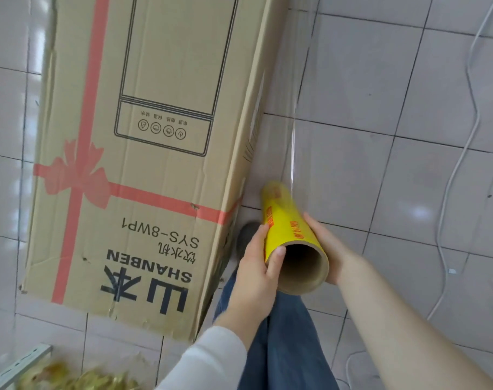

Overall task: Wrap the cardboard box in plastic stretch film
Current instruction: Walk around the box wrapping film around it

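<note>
A tall cardboard box with a red ribbon print and black lettering stands on the tiled floor, filling the left and middle of the view. To its right I hold a yellow roll of stretch film with a brown cardboard core, its open end toward me. My left hand grips the roll's left side, thumb on the core rim. My right hand grips its right side from beneath. A clear sheet of film runs from the roll's far end up along the box's right side.
Grey-white floor tiles surround the box. A white cable snakes across the floor at right. My jeans-clad legs and a dark shoe sit below the roll. A metal rail and yellowish scraps lie bottom left.
</note>
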